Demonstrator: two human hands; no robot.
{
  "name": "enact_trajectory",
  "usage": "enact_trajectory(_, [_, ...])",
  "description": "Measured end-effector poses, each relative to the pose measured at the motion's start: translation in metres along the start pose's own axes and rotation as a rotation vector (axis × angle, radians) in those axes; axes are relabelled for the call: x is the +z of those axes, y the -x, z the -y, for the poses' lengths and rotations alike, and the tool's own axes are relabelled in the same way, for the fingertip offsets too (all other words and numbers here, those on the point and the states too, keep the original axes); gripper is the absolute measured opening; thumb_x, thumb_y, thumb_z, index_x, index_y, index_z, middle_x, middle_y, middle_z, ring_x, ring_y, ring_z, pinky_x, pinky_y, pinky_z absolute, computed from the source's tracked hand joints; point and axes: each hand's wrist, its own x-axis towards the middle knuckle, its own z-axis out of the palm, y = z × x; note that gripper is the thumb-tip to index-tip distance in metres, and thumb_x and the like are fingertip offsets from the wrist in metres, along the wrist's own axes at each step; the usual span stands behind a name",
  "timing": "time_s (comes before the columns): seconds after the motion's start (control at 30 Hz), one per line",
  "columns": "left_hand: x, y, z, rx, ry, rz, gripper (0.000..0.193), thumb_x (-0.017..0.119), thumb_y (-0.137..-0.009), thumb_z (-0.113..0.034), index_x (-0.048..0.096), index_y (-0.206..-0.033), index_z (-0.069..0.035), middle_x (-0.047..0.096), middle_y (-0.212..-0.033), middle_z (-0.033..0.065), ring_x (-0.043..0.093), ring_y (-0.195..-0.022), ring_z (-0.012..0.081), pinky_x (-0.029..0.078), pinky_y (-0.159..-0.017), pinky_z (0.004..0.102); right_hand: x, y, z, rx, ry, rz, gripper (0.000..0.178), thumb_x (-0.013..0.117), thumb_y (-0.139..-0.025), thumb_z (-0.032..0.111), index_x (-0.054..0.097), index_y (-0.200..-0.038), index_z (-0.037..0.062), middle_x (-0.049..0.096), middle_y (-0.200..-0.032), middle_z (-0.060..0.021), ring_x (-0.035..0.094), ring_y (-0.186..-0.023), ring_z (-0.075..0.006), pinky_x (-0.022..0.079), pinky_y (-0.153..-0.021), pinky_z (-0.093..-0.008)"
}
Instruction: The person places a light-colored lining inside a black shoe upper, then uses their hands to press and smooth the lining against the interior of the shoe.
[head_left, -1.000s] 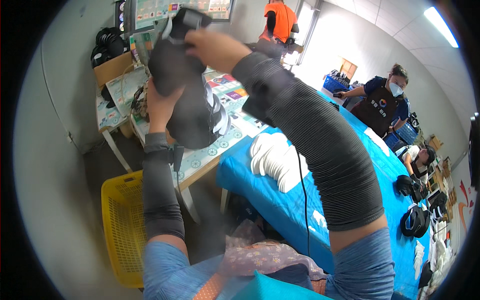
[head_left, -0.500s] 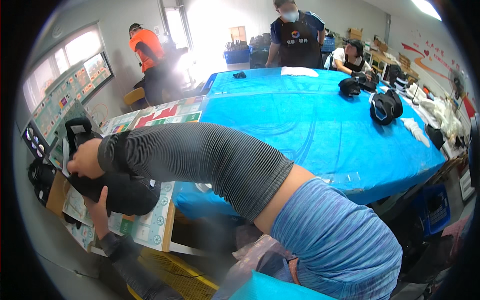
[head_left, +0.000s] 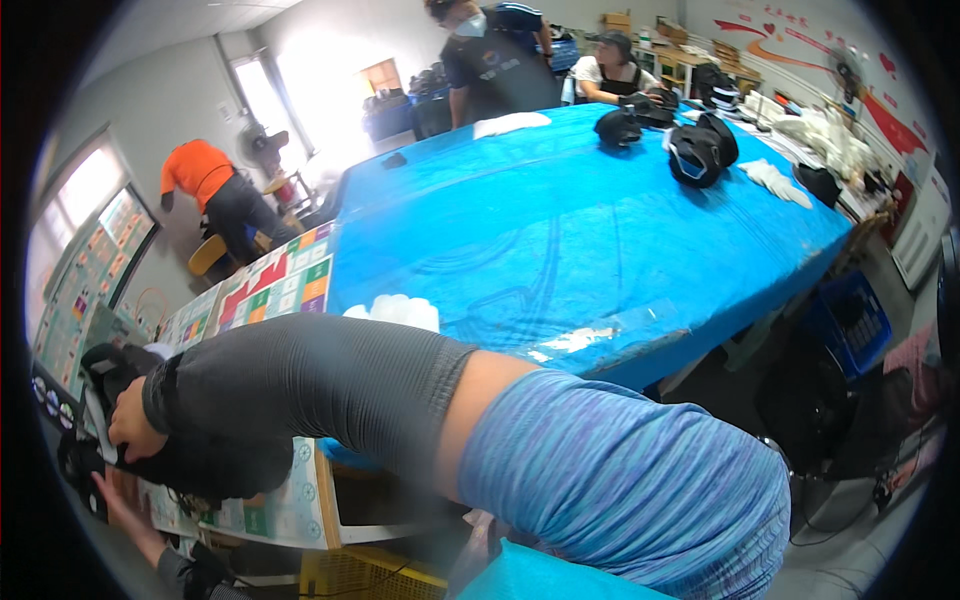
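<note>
My right hand is at the far left, fingers curled down onto a black cap-like item with a pale strip at its edge. The grey-sleeved right forearm crosses above that item and hides part of it. Just below the right hand is my left hand, its fingers stretched upward near the item's lower left side. No thing shows clearly in the left hand, and its fingertips are partly hidden. Both hands are over a side table covered with a printed sheet.
A large blue-covered table fills the middle, with black caps and white gloves at its right. White material lies by my forearm. A yellow crate is below. Three people stand or sit beyond, one in orange.
The view has turned, so the blue table appears shifted left. My left hand has come off the black item's near side and moved left and down. My right hand stays on the item.
</note>
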Motion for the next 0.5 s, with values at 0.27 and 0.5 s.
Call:
enact_trajectory(0.27, [-0.025,-0.04,-0.032,-0.215,-0.023,0.362,0.073,0.046,-0.099,-0.066,0.03,-0.16,-0.028,0.03,-0.163,0.0107,0.032,-0.149,0.0358,0.034,-0.118,0.0621,-0.011,-0.01,0.045,0.465,-0.461,-0.46,0.087,0.078,-0.081,0.026,0.03,-0.148,-0.0029,0.038,-0.142,-0.0259,0.052,-0.12,-0.0468,0.047,-0.096,-0.0528])
enact_trajectory(0.5, [-0.047,-0.04,-0.019,-0.248,0.095,0.329,0.086,0.049,-0.094,-0.071,0.027,-0.161,-0.021,0.031,-0.163,0.0099,0.032,-0.149,0.0333,0.029,-0.119,0.0609,0.008,-0.019,0.039,0.786,-0.863,-0.307,0.115,0.076,-0.081,0.033,0.0,-0.162,0.0065,0.015,-0.163,-0.0277,0.046,-0.13,-0.0537,0.045,-0.102,-0.0561])
